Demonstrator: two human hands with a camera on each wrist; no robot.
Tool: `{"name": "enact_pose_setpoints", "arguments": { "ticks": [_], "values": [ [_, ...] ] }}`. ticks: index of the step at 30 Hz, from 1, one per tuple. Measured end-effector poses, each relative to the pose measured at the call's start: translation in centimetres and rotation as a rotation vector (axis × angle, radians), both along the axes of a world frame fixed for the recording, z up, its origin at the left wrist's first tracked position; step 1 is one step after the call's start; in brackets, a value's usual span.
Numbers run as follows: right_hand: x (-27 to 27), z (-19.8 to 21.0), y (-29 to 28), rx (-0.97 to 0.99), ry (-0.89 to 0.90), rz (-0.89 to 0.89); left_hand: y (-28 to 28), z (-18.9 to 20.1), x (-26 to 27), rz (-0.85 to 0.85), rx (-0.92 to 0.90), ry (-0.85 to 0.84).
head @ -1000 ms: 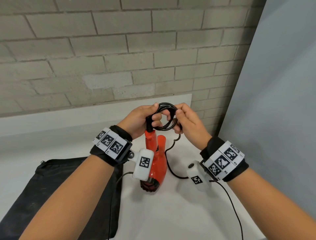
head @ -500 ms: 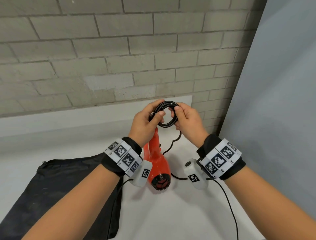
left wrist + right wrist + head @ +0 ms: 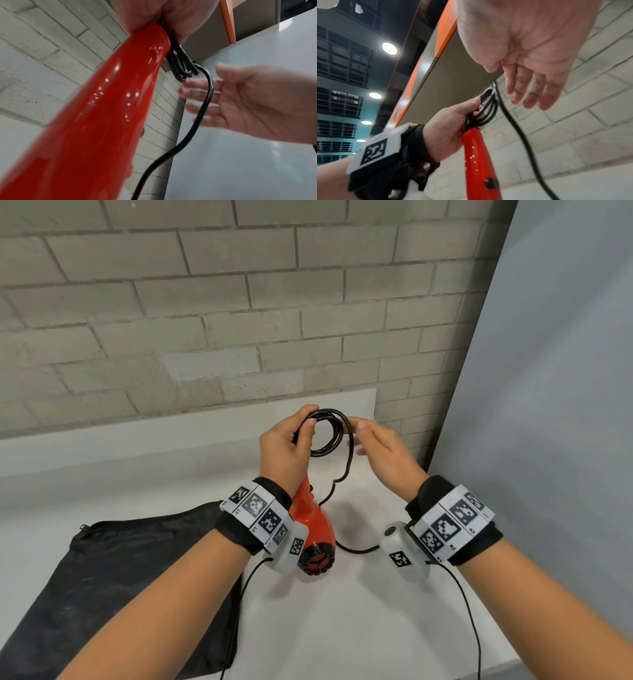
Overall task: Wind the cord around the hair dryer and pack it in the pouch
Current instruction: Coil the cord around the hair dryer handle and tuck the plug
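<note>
The shiny red plastic hair dryer (image 3: 310, 520) stands with its fat round end down on the white bench (image 3: 342, 628) and its thin handle pointing up. At the top of the handle, the thin black rubber cord (image 3: 325, 433) sits in a small ring of a few loops. The left hand (image 3: 284, 450) is closed around the handle top and pinches the loops with thumb and finger so they do not spring apart. From the ring, at about 5 o'clock, the loose cord drops down, bends, and runs along the bench beside the dryer.

The right hand (image 3: 383, 453) is at 3 o'clock from the ring, very near it. Its fingers (image 3: 537, 93) are straight and spread, and it holds nothing. The loose cord hangs just in front of its palm.

To do this step well, I think the right hand should catch the loose cord low down, lift it, and lay a new loop the same size as the others. The left thumb should lift only a little to let each loop in, then press again. Pull gently, so the dryer does not tip.

The flat black cloth pouch (image 3: 113, 580) lies on the bench at 8 o'clock from the dryer. A lot of cord looks left to wind before packing.
</note>
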State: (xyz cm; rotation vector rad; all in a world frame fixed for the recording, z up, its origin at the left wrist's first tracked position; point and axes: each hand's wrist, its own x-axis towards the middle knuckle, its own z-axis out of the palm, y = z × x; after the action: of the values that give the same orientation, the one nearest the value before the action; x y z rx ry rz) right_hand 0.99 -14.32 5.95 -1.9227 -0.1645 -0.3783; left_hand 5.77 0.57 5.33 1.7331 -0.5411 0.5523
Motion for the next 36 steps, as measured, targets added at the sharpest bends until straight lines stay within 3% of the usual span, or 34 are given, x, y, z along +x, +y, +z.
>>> {"name": "enact_pose_setpoints", "arguments": {
  "ticks": [2,7,10,13,15,17,20,24,29,32,36],
  "values": [
    [-0.8,-1.2,-2.0,-0.09,0.099,-0.062,-0.1,0.0,0.0,-0.004,0.007,0.008],
    [-2.2,-6.6,-6.9,-0.841,0.665,-0.039,-0.9,0.2,-0.3,-0.025,0.031,0.033],
    [-3.2,-9.0,-7.7,-1.077,0.813,0.005,-1.3,0.4,-0.3,-0.036,0.043,0.036],
    [-3.4,-10.1,-7.5,-1.234,0.874,0.01,-1.7,0.4,-0.2,-0.039,0.047,0.055],
    [-3.3,-10.5,-7.5,-1.289,0.926,-0.077,-1.9,0.4,-0.1,-0.044,0.045,0.062],
    [-3.2,-10.9,-8.0,-1.289,0.996,-0.16,-2.1,0.4,-0.1,-0.052,0.026,0.081],
    [-2.8,-11.6,-9.2,-1.203,1.045,-0.149,-2.1,0.3,0.1,-0.055,0.016,0.105],
    [-2.4,-11.1,-10.5,-1.038,0.845,-0.25,-2.0,0.3,0.1,-0.061,0.007,0.116],
    [-2.2,-7.1,-10.7,-0.784,0.141,-0.454,-2.0,0.6,-0.1,-0.071,-0.016,0.14],
    [-2.1,-4.5,-9.4,-0.444,-0.238,-0.311,-2.1,0.7,0.0,-0.074,-0.019,0.146],
    [-2.6,-1.3,-5.7,-0.207,-0.384,-0.081,-2.3,0.8,0.0,-0.072,-0.016,0.153]
  ]
}}
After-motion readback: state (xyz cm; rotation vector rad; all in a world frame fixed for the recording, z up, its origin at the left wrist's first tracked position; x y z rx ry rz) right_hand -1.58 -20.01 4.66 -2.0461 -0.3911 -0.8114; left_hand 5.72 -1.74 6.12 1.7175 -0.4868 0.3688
